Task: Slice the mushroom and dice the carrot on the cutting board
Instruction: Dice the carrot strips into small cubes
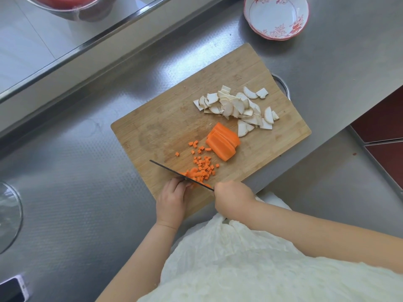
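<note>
Right hand (234,198): fist clamped on knife (181,175), handle hidden inside. Left hand (173,200): fingertips curled onto carrot strips (192,175) under the blade (mostly hidden). Beyond both hands, on cutting board (174,118): carrot dice (204,165), uncut carrot slabs (223,141), then mushroom slices (236,107). Farthest: patterned bowl (275,16), rim cut off.

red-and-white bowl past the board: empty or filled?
Empty. The bowl stands upright on the counter, its white inside bare; the mushroom slices and carrot dice lie on the cutting board.
</note>
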Available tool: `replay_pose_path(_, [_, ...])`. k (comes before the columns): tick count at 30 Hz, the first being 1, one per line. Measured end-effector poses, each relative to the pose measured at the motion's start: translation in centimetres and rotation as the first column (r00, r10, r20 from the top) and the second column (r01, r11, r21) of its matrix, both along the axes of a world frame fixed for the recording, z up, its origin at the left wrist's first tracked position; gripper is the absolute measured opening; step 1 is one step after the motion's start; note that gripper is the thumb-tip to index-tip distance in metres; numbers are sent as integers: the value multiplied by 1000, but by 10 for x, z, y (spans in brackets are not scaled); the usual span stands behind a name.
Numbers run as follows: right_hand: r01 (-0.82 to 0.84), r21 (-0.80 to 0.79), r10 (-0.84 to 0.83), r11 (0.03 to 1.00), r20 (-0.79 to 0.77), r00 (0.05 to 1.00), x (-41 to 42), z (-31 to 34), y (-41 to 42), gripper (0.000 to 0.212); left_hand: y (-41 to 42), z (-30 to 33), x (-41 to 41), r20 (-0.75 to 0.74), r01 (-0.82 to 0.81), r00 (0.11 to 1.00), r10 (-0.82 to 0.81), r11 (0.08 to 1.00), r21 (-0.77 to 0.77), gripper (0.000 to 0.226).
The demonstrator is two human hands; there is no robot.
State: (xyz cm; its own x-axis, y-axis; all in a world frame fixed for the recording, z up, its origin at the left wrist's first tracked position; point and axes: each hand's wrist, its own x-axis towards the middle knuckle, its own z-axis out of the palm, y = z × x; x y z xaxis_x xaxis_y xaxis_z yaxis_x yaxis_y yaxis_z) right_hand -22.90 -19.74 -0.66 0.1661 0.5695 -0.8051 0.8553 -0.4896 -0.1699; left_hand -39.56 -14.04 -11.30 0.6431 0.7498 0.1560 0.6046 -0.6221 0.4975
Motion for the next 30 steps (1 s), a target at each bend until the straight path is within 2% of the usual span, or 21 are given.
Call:
replay_pose_path(4, [70,24,-70,997,-15,997,3,-9,2,16,1,2,1,2,-1,1000,2,1000,-26,25])
replay_pose_path(8, [323,1,-318,946,-178,931,15,-15,9,28,0,6,1,-1,10,1000,-10,998,-60,24])
replay_pose_path(10, [355,0,-347,935,-205,915,19,-13,6,28,1,7,-1,9,10,1000,-9,998,-58,24])
replay_pose_path(13, [296,66,-283,953,-161,946,20,-6,-4,32,2,9,-5,39,27,999,-26,999,-20,24])
replay_pose_path(16, [168,148,-152,975,-109,982,17,2,-11,33,4,9,-7,34,29,999,-29,1000,10,27])
replay_pose_path(19, [96,188,-79,978,-95,992,11,6,-13,33,6,6,-6,30,43,999,-43,999,-4,26])
replay_pose_path(23, [18,175,-9,984,-53,999,5,6,-12,32,8,3,-6,18,63,998,-62,998,-32,28])
replay_pose_path(30, [34,77,-30,996,-55,998,2,9,-7,17,8,3,-5,0,58,998,-58,998,-33,26])
